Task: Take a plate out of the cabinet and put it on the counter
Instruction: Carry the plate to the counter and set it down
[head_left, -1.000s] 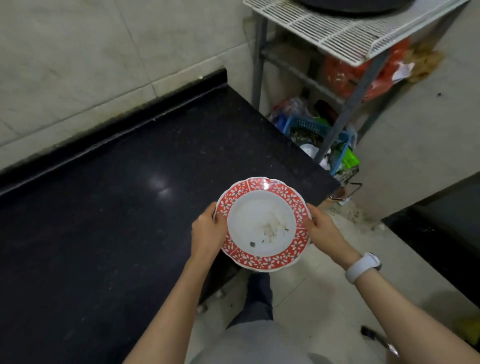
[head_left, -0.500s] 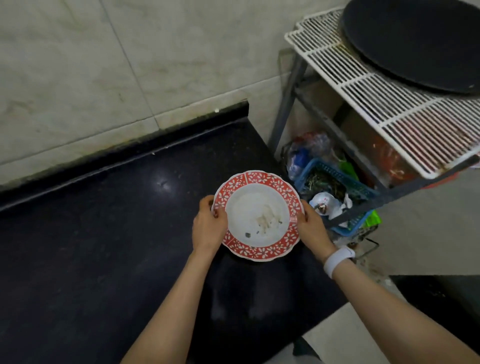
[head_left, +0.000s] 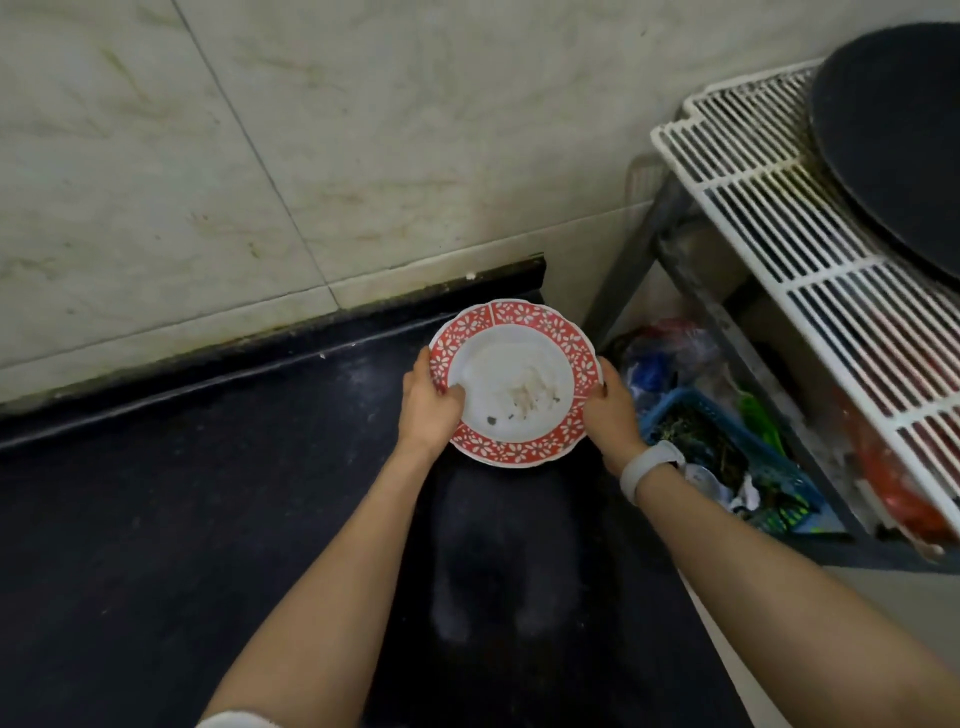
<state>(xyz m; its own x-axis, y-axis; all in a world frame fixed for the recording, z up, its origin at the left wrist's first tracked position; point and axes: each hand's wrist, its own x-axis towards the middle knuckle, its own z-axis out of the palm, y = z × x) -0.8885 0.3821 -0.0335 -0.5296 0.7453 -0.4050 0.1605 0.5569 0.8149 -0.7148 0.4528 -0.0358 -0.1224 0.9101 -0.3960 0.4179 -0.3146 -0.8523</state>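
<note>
A round plate (head_left: 511, 382) with a red flowered rim and a white centre holding a few crumbs is over the far right corner of the black counter (head_left: 208, 519), close to the wall. My left hand (head_left: 428, 405) grips its left rim with the thumb inside. My right hand (head_left: 610, 405), with a white wristband behind it, holds the right rim. Whether the plate rests on the counter or hovers just above it I cannot tell. No cabinet is in view.
A tiled wall (head_left: 311, 156) backs the counter. To the right stands a white wire rack (head_left: 810, 249) with a large black round pan (head_left: 898, 140) on top. Below it sit a blue basket (head_left: 727, 452) of scraps and plastic bags.
Both hands have carried the plate forward from the counter's front edge to over its far right corner near the wall. The view has swung up and forward with them.
</note>
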